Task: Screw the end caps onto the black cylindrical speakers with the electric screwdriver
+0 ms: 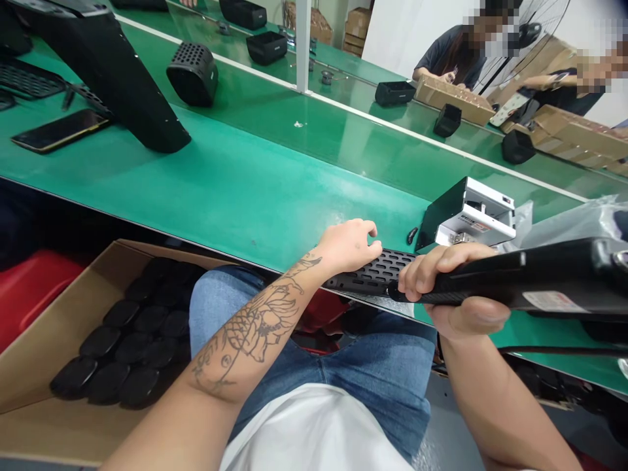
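My left hand (350, 245) lies over the left end of a black grille (385, 265) with slotted holes, at the bench's front edge. Its thumb and forefinger are apart with nothing visible between them; the other fingers are hidden. In my right hand (454, 281) is a black electric screwdriver (554, 271) with a white label. Its body runs off to the right, while its narrow end sits close to the grille; whether they touch I cannot tell. Behind the right hand stands a black and white box-shaped device (473, 212), with a small black piece (412, 235) beside it.
Below the bench (235, 176) at left, a cardboard box (24, 373) holds several black rounded parts. A black panel (118, 78), a phone (61, 129) and a perforated speaker housing (193, 73) are farther back. Clear plastic (583, 219) lies right. Two people work across the bench.
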Available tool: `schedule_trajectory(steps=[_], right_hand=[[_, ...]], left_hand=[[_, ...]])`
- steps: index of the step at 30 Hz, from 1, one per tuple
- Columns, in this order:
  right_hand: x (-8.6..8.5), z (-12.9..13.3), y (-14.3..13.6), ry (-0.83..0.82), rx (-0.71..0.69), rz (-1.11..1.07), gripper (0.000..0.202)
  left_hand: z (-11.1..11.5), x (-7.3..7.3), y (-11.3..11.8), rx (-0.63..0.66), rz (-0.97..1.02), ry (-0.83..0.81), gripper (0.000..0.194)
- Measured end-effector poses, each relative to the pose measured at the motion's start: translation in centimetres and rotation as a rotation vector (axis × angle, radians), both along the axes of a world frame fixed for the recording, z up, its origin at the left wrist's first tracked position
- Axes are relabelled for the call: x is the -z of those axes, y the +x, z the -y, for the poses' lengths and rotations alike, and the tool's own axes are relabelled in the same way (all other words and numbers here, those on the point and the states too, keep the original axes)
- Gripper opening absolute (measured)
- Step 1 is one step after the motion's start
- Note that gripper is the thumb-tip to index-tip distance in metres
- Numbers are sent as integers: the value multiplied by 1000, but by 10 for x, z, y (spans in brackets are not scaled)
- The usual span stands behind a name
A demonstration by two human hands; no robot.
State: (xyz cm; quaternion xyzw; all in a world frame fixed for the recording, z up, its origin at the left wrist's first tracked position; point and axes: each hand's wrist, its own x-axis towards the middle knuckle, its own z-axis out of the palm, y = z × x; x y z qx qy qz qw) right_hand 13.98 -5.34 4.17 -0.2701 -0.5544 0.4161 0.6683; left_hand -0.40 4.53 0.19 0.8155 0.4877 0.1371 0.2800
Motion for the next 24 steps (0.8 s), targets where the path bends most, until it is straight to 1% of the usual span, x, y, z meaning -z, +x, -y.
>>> schedule_trajectory(steps=[2, 4, 6, 7, 9, 10, 12, 13, 14, 15, 17, 20, 22, 23, 24], right_hand=[[-2, 3, -1, -24, 17, 11, 37], [-10, 8, 0, -34, 50, 29, 41], [-22, 10, 7, -3, 130, 35, 46], [-28, 9, 14, 22, 194, 41, 47], [-37, 0, 35, 116, 370, 51, 42], [-39, -8, 48, 171, 507, 62, 35], [-38, -26, 75, 360, 829, 3, 30], [-34, -35, 89, 350, 932, 22, 26], [-30, -44, 102, 324, 964, 71, 19], [-24, -50, 113, 315, 1002, 100, 16], [-11, -58, 129, 263, 1012, 159, 10], [4, -58, 136, 200, 987, 161, 14], [5, -53, 133, 179, 976, 141, 17], [2, -50, 131, 174, 975, 121, 18], [-3, -46, 129, 129, 930, 89, 18]], left_hand=[[0, 1, 0, -4, 0, 5, 34], [1, 2, 0, -9, 1, 12, 33], [2, 3, 0, -12, 5, 18, 32], [2, 3, 0, -11, 6, 19, 32], [3, 4, 0, -6, 12, 20, 32], [3, 4, -1, -4, 15, 20, 33], [3, 5, -1, 1, 19, 21, 33], [2, 5, -1, 2, 20, 22, 34], [2, 5, -1, 3, 18, 23, 33], [2, 6, -1, 2, 15, 26, 33], [2, 6, -1, 2, 11, 33, 32], [2, 6, -1, 1, 20, 38, 30], [3, 5, -1, 0, 34, 38, 29], [3, 4, -2, -2, 41, 35, 29], [3, 3, -2, -2, 49, 27, 28]])
